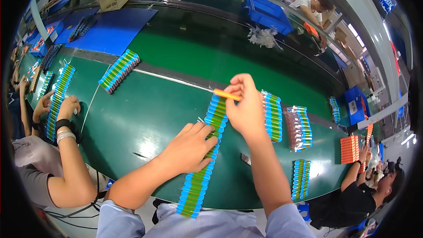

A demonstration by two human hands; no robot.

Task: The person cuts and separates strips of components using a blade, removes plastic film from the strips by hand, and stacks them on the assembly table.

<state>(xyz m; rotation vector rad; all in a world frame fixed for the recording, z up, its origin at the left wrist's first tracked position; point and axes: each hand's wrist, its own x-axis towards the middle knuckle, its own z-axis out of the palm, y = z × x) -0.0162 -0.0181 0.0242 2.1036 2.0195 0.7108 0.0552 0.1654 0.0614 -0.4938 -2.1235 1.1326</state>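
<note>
A long row of narrow, round-ended blue and green pieces (194,192), laid side by side, runs from the table's front edge toward its far side. Across the middle of this row lies my left hand (188,146), fingers spread and resting on the pieces. My right hand (245,108) is closed around a slim orange stick-shaped tool (228,95). The tool's tip is at the far end of the row; whether it touches the last piece I cannot tell. Thin white strands stick out along the row's left edge.
Bundles of similar pieces lie to the right (273,117) and far left (119,71). Behind the green table (145,119) runs a green conveyor belt (185,39), with a blue crate (269,13) beyond. A co-worker's hands (68,105) work at left; another person (352,198) sits at right.
</note>
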